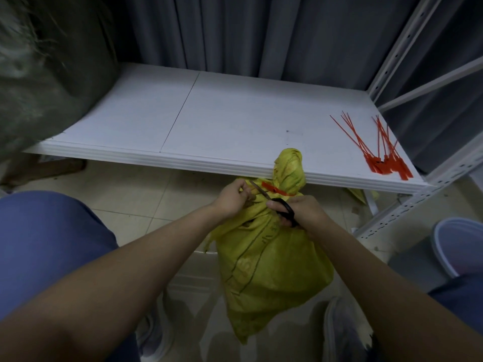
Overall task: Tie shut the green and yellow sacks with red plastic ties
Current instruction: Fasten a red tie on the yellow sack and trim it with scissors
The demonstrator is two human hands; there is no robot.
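Observation:
A yellow sack [269, 267] stands on the floor between my legs, its neck bunched and cinched by a red plastic tie [274, 189]. My right hand [300, 210] grips black-handled scissors [283, 209], whose blades reach left to the tie's loose end. My left hand [234, 198] pinches that loose end just left of the sack's neck. A bundle of spare red ties [381, 150] lies on the white shelf [209, 121] at the right. A dark green sack [44, 71] sits on the shelf's left end, blurred.
Grey curtains hang behind the shelf. A white perforated metal shelf frame [407, 205] runs along the right. A grey bin [454, 246] stands on the floor at the right. Pale floor tiles lie under the shelf edge.

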